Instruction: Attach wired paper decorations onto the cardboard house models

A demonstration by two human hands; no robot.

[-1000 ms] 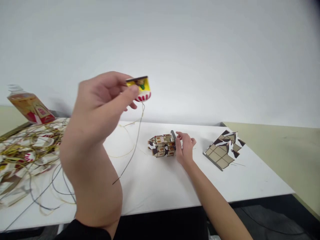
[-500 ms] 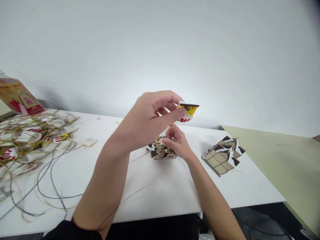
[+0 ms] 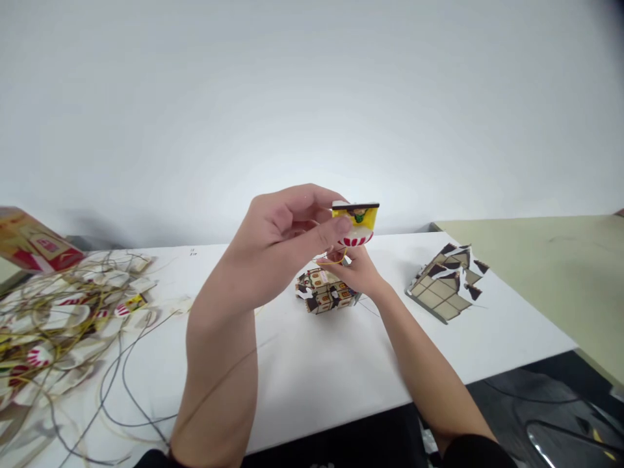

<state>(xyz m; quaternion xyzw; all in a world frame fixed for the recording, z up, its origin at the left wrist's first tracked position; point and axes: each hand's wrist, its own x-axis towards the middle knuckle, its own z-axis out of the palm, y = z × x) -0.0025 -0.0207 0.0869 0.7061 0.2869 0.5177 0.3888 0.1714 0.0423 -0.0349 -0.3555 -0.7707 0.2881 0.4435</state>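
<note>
My left hand point(image 3: 297, 240) is raised near the middle, its thumb and fingers pinching a small yellow piece point(image 3: 358, 221) with a dark top edge and a red-and-white striped bottom. Just below and behind it, my right hand point(image 3: 353, 266) has its fingers closed on a thin yellow wire point(image 3: 336, 261) that runs near the piece. Some of its fingertips are hidden by my left hand. Under my right hand a small model house point(image 3: 325, 292) with orange windows rests on the white table point(image 3: 331, 377).
A tangled heap of wires and white pieces point(image 3: 68, 318) covers the table's left side. Behind it leans a red and yellow box point(image 3: 36, 240). Another model building with a tiled roof point(image 3: 443, 286) stands at the right. A pale wall point(image 3: 312, 97) rises behind.
My left hand has shifted slightly left, and the yellow piece has turned so its front shows more. The yellow wire by my right hand shows more clearly. The camera view has also shifted.
</note>
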